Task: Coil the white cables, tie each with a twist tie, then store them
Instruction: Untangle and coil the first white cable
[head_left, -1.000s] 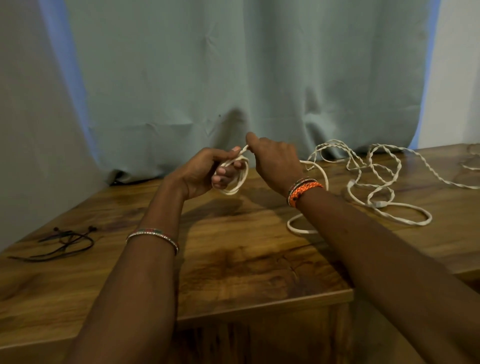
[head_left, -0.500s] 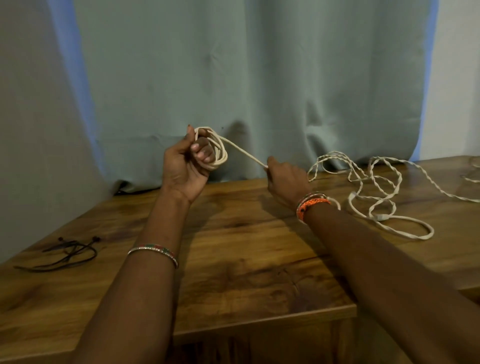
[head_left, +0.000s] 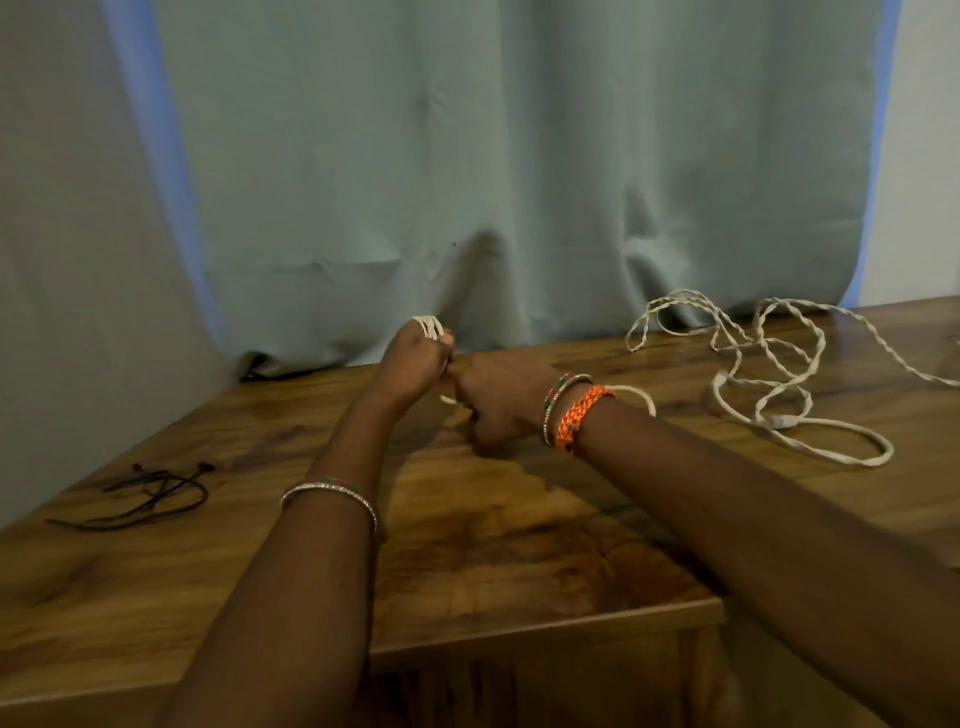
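Observation:
My left hand (head_left: 415, 364) grips a small coil of white cable (head_left: 428, 327), its loops showing above the knuckles. Just right of it and touching it, my right hand (head_left: 498, 405) is curled round the same cable's free strand, which runs behind my wrist (head_left: 636, 395). The uncoiled length of white cable (head_left: 769, 384) lies in loose, twisted loops on the wooden table (head_left: 493, 551) at the right. Black twist ties (head_left: 150, 493) lie in a small heap on the table at the left.
A grey-blue curtain (head_left: 519, 182) hangs right behind the table's far edge. The table's front edge (head_left: 519, 634) runs below my forearms. More white cable (head_left: 953, 343) shows at the far right border.
My left hand came down from its raised position with the coil. My right hand moved left along the strand until it met the left hand.

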